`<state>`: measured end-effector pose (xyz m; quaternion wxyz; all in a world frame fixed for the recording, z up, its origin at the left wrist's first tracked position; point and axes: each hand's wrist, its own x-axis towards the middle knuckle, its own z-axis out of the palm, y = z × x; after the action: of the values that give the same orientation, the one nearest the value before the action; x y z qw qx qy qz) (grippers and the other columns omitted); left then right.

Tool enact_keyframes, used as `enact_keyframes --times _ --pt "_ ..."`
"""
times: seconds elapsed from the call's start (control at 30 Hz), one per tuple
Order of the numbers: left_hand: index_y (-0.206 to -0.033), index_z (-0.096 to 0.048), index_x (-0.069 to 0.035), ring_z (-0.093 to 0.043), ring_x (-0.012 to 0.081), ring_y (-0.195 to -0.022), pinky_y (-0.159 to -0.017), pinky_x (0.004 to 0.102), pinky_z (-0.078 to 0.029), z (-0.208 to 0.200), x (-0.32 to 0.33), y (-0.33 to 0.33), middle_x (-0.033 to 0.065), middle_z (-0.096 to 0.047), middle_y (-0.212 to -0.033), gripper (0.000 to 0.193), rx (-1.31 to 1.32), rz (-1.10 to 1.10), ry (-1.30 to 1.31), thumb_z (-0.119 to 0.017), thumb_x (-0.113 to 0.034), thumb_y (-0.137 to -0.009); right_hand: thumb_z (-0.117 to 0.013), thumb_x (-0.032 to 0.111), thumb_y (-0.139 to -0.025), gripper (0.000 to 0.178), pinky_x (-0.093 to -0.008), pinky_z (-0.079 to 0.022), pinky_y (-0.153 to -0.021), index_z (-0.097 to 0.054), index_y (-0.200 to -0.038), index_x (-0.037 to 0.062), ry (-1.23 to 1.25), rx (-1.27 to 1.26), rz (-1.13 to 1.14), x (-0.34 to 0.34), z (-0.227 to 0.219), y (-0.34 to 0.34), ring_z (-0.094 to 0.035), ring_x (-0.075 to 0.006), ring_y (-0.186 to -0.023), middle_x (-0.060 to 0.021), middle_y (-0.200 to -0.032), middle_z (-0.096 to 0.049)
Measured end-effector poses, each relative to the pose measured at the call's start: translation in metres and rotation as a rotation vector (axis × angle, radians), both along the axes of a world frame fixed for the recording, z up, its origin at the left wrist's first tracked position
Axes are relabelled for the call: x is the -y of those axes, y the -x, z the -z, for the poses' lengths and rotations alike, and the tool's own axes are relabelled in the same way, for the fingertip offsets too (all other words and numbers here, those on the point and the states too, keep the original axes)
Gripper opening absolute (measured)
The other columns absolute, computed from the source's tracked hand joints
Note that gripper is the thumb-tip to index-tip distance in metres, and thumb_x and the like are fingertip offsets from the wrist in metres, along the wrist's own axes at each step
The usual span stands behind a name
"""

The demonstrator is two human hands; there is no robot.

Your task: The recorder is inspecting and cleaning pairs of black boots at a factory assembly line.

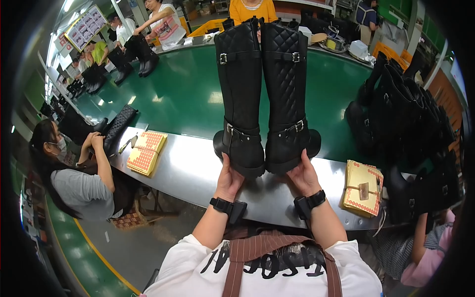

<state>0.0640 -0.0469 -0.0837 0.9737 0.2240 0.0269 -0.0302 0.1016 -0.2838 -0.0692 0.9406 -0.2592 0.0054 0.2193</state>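
A pair of tall black boots stands upright in front of me, side by side, with quilted panels and silver buckle straps. The left boot (241, 94) has my left hand (229, 177) gripping its foot from below, thumb up along the side. Under the right boot (286, 94), my right hand (304, 174) holds its foot the same way, thumb pressed on the outer side. The fingers beneath both soles are mostly hidden. The boots are lifted over the metal edge of the bench (193, 156), close together at the heels.
A green conveyor belt (188, 94) runs beyond the bench. Bundles of yellow sheets lie left (147, 152) and right (363, 188). Many black boots (396, 106) crowd the right side. A seated co-worker (81, 178) handles a boot at left; others stand across the belt.
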Motion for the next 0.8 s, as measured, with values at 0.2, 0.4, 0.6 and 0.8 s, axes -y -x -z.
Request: enact_keyframes --times 0.2,0.4,0.6,0.8 --pt "-0.145 -0.035 -0.01 -0.042 0.0265 -0.133 -0.113 0.0457 -0.032 0.0035 0.0007 -0.0034 0.0088 -0.045 -0.145 0.068 0.0 -0.017 -0.054 -0.048 -0.053 -0.093 -0.048 0.042 -0.099 0.052 -0.0426 -0.041 -0.105 -0.04 -0.14 0.0093 0.024 -0.03 0.015 0.0033 0.0035 -0.0033 -0.049 -0.0246 -0.126 -0.0089 -0.139 -0.05" --pt "-0.143 -0.038 -0.011 -0.045 0.0254 -0.132 -0.11 0.0431 -0.034 0.0044 -0.0004 -0.0043 0.0074 -0.047 -0.143 0.067 -0.015 -0.014 -0.064 -0.052 -0.052 -0.093 -0.053 0.042 -0.097 0.053 -0.0409 -0.045 -0.101 -0.042 -0.137 0.0098 0.051 -0.035 0.03 0.0031 0.0052 -0.0045 -0.052 -0.0232 -0.122 -0.009 -0.133 -0.053" --pt "-0.143 -0.037 -0.012 -0.045 0.0255 -0.131 -0.11 0.0435 -0.035 0.0029 0.0007 -0.004 0.0075 -0.048 -0.143 0.068 -0.005 -0.019 -0.066 -0.053 -0.053 -0.092 -0.053 0.041 -0.097 0.052 -0.0406 -0.046 -0.099 -0.042 -0.136 0.0096 0.03 -0.029 0.026 0.0019 0.0001 -0.0029 -0.053 -0.023 -0.12 -0.0094 -0.133 -0.053" --pt "-0.143 -0.037 -0.011 -0.045 0.0255 -0.132 -0.11 0.0431 -0.035 0.0034 0.0009 -0.0028 0.0076 -0.047 -0.143 0.069 -0.014 -0.02 -0.022 -0.053 -0.054 -0.091 -0.053 0.041 -0.097 0.051 -0.0395 -0.047 -0.099 -0.042 -0.137 0.0093 0.023 -0.054 0.025 0.0014 0.0008 -0.0014 -0.053 -0.0226 -0.121 -0.0093 -0.133 -0.053"
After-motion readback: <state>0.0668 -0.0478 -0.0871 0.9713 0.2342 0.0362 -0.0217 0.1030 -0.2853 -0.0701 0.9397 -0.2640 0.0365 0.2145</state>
